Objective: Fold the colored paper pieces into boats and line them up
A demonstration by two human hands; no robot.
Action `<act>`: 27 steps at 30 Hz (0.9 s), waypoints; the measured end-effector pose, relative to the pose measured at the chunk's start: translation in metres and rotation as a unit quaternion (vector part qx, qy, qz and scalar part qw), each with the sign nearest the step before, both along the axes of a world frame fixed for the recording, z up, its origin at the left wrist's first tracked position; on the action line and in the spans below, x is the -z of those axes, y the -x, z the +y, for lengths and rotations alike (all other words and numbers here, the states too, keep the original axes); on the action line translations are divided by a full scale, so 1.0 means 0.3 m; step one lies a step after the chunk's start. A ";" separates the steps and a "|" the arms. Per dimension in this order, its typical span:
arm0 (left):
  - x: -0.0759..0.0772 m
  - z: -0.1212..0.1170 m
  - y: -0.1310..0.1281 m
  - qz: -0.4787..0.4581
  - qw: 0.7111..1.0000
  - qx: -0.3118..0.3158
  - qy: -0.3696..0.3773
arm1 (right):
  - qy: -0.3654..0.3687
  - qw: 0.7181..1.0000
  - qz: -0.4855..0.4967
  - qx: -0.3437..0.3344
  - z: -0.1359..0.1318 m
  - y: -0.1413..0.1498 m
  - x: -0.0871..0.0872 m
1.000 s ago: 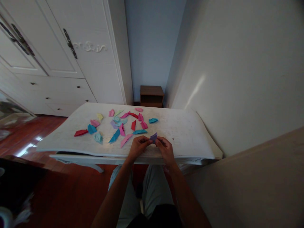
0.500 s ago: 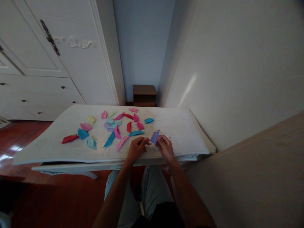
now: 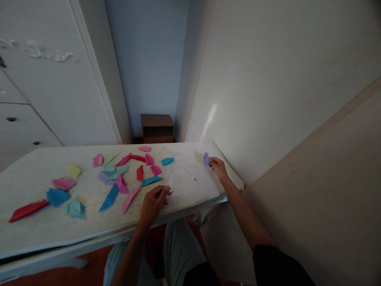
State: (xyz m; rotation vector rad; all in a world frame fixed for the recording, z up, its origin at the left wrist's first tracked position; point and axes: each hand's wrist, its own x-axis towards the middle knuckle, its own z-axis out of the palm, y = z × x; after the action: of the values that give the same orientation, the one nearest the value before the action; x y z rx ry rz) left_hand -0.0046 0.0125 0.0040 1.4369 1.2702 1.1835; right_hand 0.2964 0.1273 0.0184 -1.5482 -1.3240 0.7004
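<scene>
My right hand (image 3: 218, 167) reaches to the far right corner of the white table (image 3: 190, 186) and pinches a small folded purple paper (image 3: 206, 159) just above the tabletop. My left hand (image 3: 154, 200) rests near the table's front edge with fingers loosely curled and nothing visible in them, close to a pink folded paper (image 3: 130, 198). Several folded paper pieces in pink, red, blue, teal, yellow and purple lie scattered over the left and middle of the table, among them a blue one (image 3: 108, 197) and a red one (image 3: 28, 209).
A plain wall (image 3: 268, 99) runs close along the table's right side. White cabinets with drawers (image 3: 35, 99) stand behind on the left. A small brown wooden stand (image 3: 157, 128) sits in the corner beyond the table. My legs are under the front edge.
My right hand has carried the purple paper away from my left hand, out to the far right corner of the table. The left hand let go and stayed near the front. My view swung right.
</scene>
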 end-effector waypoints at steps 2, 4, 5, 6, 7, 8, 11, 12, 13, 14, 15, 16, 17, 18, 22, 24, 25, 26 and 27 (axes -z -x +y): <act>-0.006 -0.001 0.000 -0.004 1.000 -0.001 -0.004 | 0.019 0.997 -0.061 0.045 0.086 -0.065 -0.005; -0.015 -0.003 0.000 -0.005 1.000 -0.003 -0.009 | 0.048 0.988 -0.123 0.081 0.163 -0.112 -0.004; -0.019 -0.003 -0.001 -0.004 1.000 -0.004 -0.010 | 0.063 0.982 -0.153 0.093 0.196 -0.130 -0.002; -0.023 -0.003 -0.001 -0.001 1.000 -0.004 -0.012 | 0.077 0.975 -0.181 0.103 0.225 -0.144 0.001; -0.026 -0.004 -0.001 0.003 1.000 -0.003 -0.013 | 0.089 0.968 -0.207 0.110 0.250 -0.157 0.003; -0.028 -0.004 0.000 0.009 1.000 -0.003 -0.013 | 0.101 0.961 -0.231 0.116 0.274 -0.168 0.006; -0.029 -0.006 0.001 0.023 1.000 -0.002 -0.007 | 0.125 0.939 -0.293 0.128 0.332 -0.200 0.011; -0.027 -0.006 0.002 0.026 1.000 -0.002 -0.004 | 0.130 0.932 -0.311 0.132 0.349 -0.210 0.012; -0.025 -0.006 0.003 0.027 1.000 -0.002 0.000 | 0.134 0.926 -0.327 0.135 0.365 -0.220 0.013; -0.022 -0.005 0.004 0.027 1.000 -0.002 0.004 | 0.136 0.919 -0.343 0.137 0.380 -0.228 0.015; -0.019 -0.004 0.005 0.026 1.000 -0.002 0.007 | 0.136 0.914 -0.357 0.139 0.392 -0.235 0.017; -0.017 -0.003 0.005 0.026 1.000 -0.004 0.009 | 0.134 0.909 -0.370 0.140 0.402 -0.240 0.019; -0.016 -0.003 0.006 0.028 1.000 -0.007 0.010 | 0.130 0.904 -0.382 0.141 0.408 -0.242 0.022; -0.016 -0.002 0.007 0.031 0.999 -0.009 0.010 | 0.123 0.900 -0.394 0.142 0.413 -0.243 0.025; -0.021 -0.003 0.006 0.056 0.998 -0.012 0.008 | 0.078 0.882 -0.435 0.164 0.404 -0.223 0.045; -0.024 -0.005 0.004 0.067 0.998 -0.003 0.015 | 0.053 0.876 -0.450 0.167 0.390 -0.205 0.059; -0.025 -0.005 0.003 0.070 0.997 0.002 0.018 | 0.035 0.872 -0.460 0.161 0.382 -0.195 0.067; -0.026 -0.005 0.001 0.072 0.997 0.006 0.021 | 0.015 0.868 -0.473 0.151 0.374 -0.187 0.074; -0.025 -0.004 -0.001 0.075 0.997 0.007 0.023 | -0.005 0.863 -0.486 0.139 0.365 -0.180 0.082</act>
State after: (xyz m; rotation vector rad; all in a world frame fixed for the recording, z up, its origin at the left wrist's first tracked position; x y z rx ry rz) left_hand -0.0042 0.0111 0.0116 1.5211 1.3770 1.0468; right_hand 0.3504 0.2369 -0.0061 -2.1318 -1.7169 -0.3634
